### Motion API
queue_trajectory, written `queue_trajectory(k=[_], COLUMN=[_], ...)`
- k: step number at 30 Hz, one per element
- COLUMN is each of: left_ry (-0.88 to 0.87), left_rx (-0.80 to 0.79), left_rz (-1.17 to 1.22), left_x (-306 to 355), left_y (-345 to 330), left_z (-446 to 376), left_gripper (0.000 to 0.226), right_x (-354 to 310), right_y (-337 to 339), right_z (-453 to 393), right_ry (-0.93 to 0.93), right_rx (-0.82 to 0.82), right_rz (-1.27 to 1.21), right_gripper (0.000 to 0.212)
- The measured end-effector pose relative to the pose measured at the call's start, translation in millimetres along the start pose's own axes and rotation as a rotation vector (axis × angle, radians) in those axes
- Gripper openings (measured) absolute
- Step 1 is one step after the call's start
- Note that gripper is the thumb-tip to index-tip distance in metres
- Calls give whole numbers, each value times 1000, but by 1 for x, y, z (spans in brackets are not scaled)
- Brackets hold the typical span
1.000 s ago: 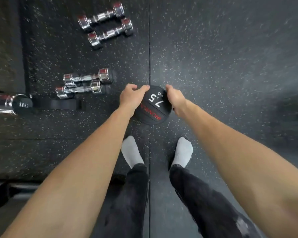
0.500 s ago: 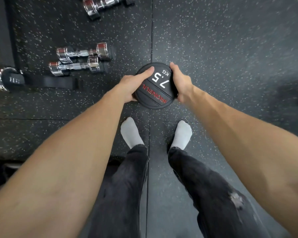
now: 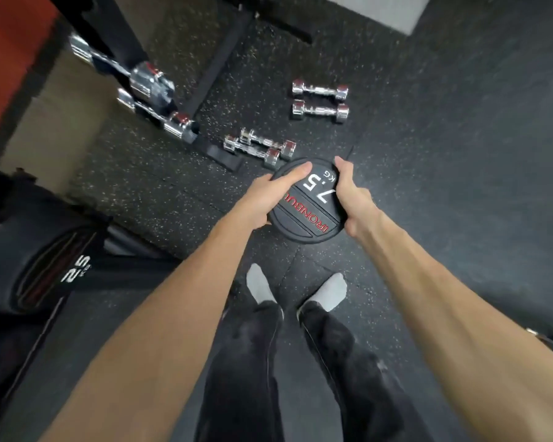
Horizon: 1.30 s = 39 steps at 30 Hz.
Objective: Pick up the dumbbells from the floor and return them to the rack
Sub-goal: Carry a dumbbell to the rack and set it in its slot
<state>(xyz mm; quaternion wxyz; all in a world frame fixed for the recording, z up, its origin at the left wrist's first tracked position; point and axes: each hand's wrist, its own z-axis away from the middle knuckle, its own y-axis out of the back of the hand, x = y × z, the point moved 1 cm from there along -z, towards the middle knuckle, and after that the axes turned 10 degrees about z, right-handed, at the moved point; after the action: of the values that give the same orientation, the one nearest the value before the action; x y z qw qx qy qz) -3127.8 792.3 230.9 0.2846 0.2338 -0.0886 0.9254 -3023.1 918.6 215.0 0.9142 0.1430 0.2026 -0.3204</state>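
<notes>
A black 7.5 kg dumbbell [image 3: 310,212] hangs end-up in front of me, its round face with white "7.5 KG" and red lettering toward the camera. My left hand [image 3: 268,199] grips its left rim and my right hand [image 3: 353,193] grips its right rim. It is off the floor, above my feet. Two chrome dumbbell pairs lie on the speckled floor beyond: a near pair [image 3: 259,148] just past my hands and a far pair [image 3: 320,102]. The rack [image 3: 160,100] stands at the upper left with chrome dumbbells on it.
A large black 25 kg dumbbell [image 3: 45,272] sits low at the left, close to my left arm. Black rack legs [image 3: 217,71] run across the floor at the top. My socked feet [image 3: 297,288] stand on the rubber mat. Open floor spreads to the right.
Both hands have lifted the 7.5 kg dumbbell higher off the floor. My view has swung toward the left, bringing the rack and the 25 kg dumbbell into sight.
</notes>
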Motion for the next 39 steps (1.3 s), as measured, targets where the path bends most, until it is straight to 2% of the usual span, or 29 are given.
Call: queue_trajectory(k=[1, 3, 6, 8, 11, 12, 14, 15, 16, 18, 19, 22, 25, 28, 33, 36, 39], left_ry=[-27, -83, -158, -207, -283, -301, -329, -347, -379, -437, -459, -547, -593, -661, -685, -696, -642], left_rx=[27, 57, 159, 219, 287, 312, 383, 428, 459, 506, 555, 674, 806, 897, 1052, 1099, 1137], left_rz=[32, 85, 160, 179, 301, 330, 375, 414, 458, 499, 502, 517, 544, 621, 657, 675, 642], left_x=[4, 11, 14, 14, 2, -3, -14, -19, -23, -27, -31, -39, -55, -70, -94, -106, -116], left_y=[10, 29, 64, 89, 130, 142, 169, 179, 191, 210, 216, 254, 287, 319, 385, 435, 492], left_z=[30, 85, 157, 205, 274, 299, 346, 375, 406, 463, 490, 566, 630, 678, 727, 737, 735], left_gripper=[64, 76, 74, 79, 74, 80, 110, 114, 103, 64, 54, 57, 71, 65, 75, 62, 66], right_x=[-10, -30, -49, -55, -62, -62, -62, -62, -63, -66, -63, -60, -50, -40, -23, -15, -6], right_y=[-7, -22, -51, -70, -105, -116, -139, -152, -166, -190, -200, -237, -275, -311, -383, -437, -507], right_z=[27, 79, 148, 193, 267, 291, 338, 364, 392, 440, 466, 537, 600, 658, 717, 730, 730], right_ry=[38, 105, 188, 261, 385, 428, 501, 524, 540, 576, 594, 656, 711, 785, 829, 819, 794], right_rx=[-26, -81, -131, -162, -253, -279, -332, -372, -417, -498, -539, -671, -784, -876, -1004, -1076, -1123], right_rz=[39, 108, 214, 306, 455, 489, 532, 551, 563, 588, 597, 612, 621, 658, 751, 800, 862], right_gripper=[52, 46, 43, 52, 75, 75, 69, 66, 64, 58, 53, 54, 52, 56, 49, 54, 59])
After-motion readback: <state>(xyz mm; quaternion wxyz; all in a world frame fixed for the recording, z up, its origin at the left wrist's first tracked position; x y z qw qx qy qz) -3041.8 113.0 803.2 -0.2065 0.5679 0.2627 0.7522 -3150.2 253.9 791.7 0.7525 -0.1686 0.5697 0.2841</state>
